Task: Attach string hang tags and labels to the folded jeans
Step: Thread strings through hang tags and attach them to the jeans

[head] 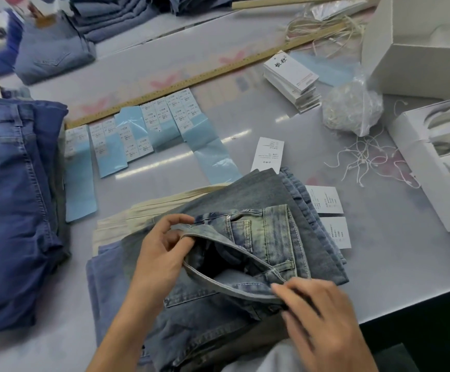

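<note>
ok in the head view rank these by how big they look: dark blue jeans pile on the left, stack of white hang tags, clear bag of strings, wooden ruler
1. dark blue jeans pile, though it lies nearer the camera
2. wooden ruler, longest but thin
3. clear bag of strings and stack of white hang tags look about alike; not ranked

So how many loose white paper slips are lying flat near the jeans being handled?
3: one slip beyond the jeans, two beside their right edge, partly tucked under. More may be hidden.

Garment workshop: jeans stacks [17, 197], hang tags [290, 73], ruler [191, 79].
</note>
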Action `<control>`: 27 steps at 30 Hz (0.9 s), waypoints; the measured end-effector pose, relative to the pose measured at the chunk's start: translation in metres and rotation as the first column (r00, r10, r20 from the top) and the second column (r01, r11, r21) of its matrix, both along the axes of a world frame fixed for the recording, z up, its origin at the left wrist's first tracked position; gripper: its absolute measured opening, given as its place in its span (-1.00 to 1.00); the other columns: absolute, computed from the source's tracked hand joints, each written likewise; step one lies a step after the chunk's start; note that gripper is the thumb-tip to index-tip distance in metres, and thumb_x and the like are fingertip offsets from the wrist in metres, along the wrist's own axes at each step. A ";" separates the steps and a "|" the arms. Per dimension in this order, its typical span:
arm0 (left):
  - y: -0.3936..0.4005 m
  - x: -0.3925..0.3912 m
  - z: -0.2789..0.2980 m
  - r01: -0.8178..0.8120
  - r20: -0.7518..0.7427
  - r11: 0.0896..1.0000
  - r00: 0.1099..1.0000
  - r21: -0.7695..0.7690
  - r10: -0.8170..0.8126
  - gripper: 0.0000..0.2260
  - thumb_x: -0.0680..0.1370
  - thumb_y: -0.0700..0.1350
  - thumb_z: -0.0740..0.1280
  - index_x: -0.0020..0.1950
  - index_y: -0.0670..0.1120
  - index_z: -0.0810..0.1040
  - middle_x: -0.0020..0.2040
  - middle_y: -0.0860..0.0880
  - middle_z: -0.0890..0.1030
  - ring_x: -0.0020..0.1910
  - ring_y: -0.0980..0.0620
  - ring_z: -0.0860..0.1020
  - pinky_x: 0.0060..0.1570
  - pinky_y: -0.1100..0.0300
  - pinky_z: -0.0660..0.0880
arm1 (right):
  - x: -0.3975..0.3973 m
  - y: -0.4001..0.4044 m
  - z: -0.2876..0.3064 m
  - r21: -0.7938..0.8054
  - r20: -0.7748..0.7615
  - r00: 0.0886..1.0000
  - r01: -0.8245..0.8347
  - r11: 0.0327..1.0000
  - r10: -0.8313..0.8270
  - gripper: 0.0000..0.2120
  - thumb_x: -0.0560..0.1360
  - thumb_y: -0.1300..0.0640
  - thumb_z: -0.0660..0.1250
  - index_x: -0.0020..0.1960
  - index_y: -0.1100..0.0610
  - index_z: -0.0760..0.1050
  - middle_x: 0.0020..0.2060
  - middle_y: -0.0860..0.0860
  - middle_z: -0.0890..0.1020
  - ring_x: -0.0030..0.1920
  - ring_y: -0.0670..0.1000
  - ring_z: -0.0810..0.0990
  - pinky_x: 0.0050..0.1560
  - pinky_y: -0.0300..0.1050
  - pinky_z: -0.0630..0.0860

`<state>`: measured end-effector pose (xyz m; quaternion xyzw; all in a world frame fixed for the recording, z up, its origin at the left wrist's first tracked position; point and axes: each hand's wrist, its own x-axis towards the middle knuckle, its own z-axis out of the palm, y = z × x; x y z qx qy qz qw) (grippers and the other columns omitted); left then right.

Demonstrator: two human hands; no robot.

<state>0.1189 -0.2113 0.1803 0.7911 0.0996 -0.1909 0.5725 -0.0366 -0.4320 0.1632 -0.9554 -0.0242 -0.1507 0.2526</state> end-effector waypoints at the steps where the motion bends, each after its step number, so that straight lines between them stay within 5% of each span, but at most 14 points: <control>1: -0.003 -0.001 0.000 0.099 0.126 0.973 0.984 0.207 -0.127 -0.52 0.49 -0.43 0.36 0.07 0.19 0.59 -0.07 -0.12 0.62 -0.09 -0.01 0.58 -0.01 -0.01 0.52 | 0.000 -0.008 -0.003 -0.016 -0.025 1.000 0.005 1.000 -0.005 -0.77 0.51 0.09 0.34 0.07 0.11 0.71 -0.02 0.02 0.68 -0.04 0.10 0.63 -0.04 0.06 0.58; 3: -0.015 -0.004 0.005 0.238 0.301 0.743 0.805 0.625 -0.511 -0.34 0.35 -0.40 0.41 0.29 0.20 0.49 0.26 0.00 0.51 0.24 -0.05 0.46 0.26 -0.10 0.41 | -0.004 -0.018 -0.009 -0.015 -0.064 0.998 -0.019 1.000 0.018 -0.78 0.53 0.07 0.32 0.01 0.14 0.70 -0.04 0.01 0.66 -0.06 0.07 0.57 -0.06 0.01 0.59; 6: -0.051 -0.009 0.010 0.488 0.265 0.472 0.434 0.734 -0.861 -0.27 0.36 -0.17 0.51 0.46 0.21 0.35 0.51 0.04 0.33 0.53 -0.05 0.24 0.49 -0.12 0.06 | -0.009 -0.013 -0.014 0.073 -0.038 0.999 -0.035 0.997 0.037 -0.78 0.61 0.10 0.31 -0.07 0.19 0.67 -0.08 0.05 0.63 -0.13 0.04 0.59 -0.11 -0.07 0.60; 9: -0.092 -0.017 0.004 0.639 0.114 0.206 0.183 0.741 -0.977 -0.57 0.52 0.14 0.39 0.37 0.17 0.41 0.27 0.10 0.51 0.33 0.03 0.42 0.43 -0.03 0.16 | -0.009 -0.007 -0.014 0.147 0.003 1.000 -0.004 0.989 0.003 -0.75 0.63 0.11 0.31 -0.11 0.20 0.68 -0.04 0.06 0.65 -0.12 0.01 0.64 -0.03 -0.15 0.61; 11: -0.105 -0.018 0.002 0.607 0.041 0.113 0.132 0.787 -0.990 -0.75 0.55 0.12 0.33 0.18 0.11 0.41 0.03 0.07 0.57 0.10 -0.02 0.52 0.17 0.02 0.30 | -0.011 -0.007 -0.013 0.206 -0.040 0.999 0.015 0.978 -0.007 -0.77 0.61 0.08 0.31 -0.11 0.16 0.67 0.06 -0.02 0.61 -0.05 -0.05 0.65 0.01 -0.20 0.61; 14: -0.103 -0.013 -0.002 0.618 0.080 0.200 0.216 0.760 -0.973 -0.79 0.57 0.13 0.31 0.06 0.08 0.36 -0.09 0.05 0.60 0.00 -0.04 0.56 0.01 0.03 0.28 | -0.020 -0.015 -0.014 0.370 -0.121 0.992 0.085 0.925 -0.043 -0.98 0.50 0.15 0.46 -0.08 0.09 0.64 0.12 -0.11 0.56 0.02 -0.12 0.65 -0.01 -0.18 0.60; 16: -0.090 -0.012 -0.005 0.613 0.114 0.317 0.347 0.723 -0.931 -0.73 0.58 0.22 0.29 0.14 0.10 0.37 -0.07 0.08 0.61 0.02 -0.01 0.56 0.04 0.05 0.28 | -0.026 -0.018 -0.017 0.441 -0.186 0.982 0.124 0.889 -0.044 -0.86 0.42 0.17 0.51 -0.03 0.04 0.64 0.18 -0.14 0.49 0.08 -0.12 0.64 0.06 -0.23 0.58; 20: -0.052 -0.011 -0.005 0.521 0.176 0.559 0.611 0.645 -0.772 -0.56 0.52 0.36 0.19 0.30 0.17 0.37 -0.35 0.14 0.45 -0.30 0.16 0.42 -0.08 0.10 0.34 | -0.027 -0.014 -0.017 0.495 -0.268 0.963 0.159 0.854 -0.023 -0.86 0.48 0.05 0.45 0.03 0.01 0.64 0.24 -0.14 0.43 0.13 -0.10 0.64 0.14 -0.20 0.54; 23: -0.031 -0.010 -0.004 0.497 0.212 0.677 0.699 0.543 -0.683 -0.72 0.51 0.31 0.22 -0.02 0.17 0.56 -0.36 0.20 0.49 -0.31 0.21 0.47 -0.19 0.07 0.40 | -0.025 -0.010 -0.016 0.530 -0.240 0.971 0.153 0.834 -0.026 -0.88 0.53 0.07 0.37 0.00 0.05 0.66 0.23 -0.09 0.44 0.08 -0.09 0.66 0.12 -0.24 0.53; 27: -0.020 -0.015 -0.009 0.448 0.249 0.725 0.733 0.524 -0.633 -0.74 0.60 0.19 0.30 -0.22 0.10 0.52 -0.33 0.19 0.54 -0.31 0.17 0.51 -0.26 0.05 0.46 | -0.021 -0.007 -0.016 0.551 -0.253 0.966 0.188 0.813 -0.052 -0.94 0.51 0.11 0.42 -0.08 0.03 0.68 0.21 -0.09 0.43 0.01 -0.02 0.65 0.04 -0.25 0.54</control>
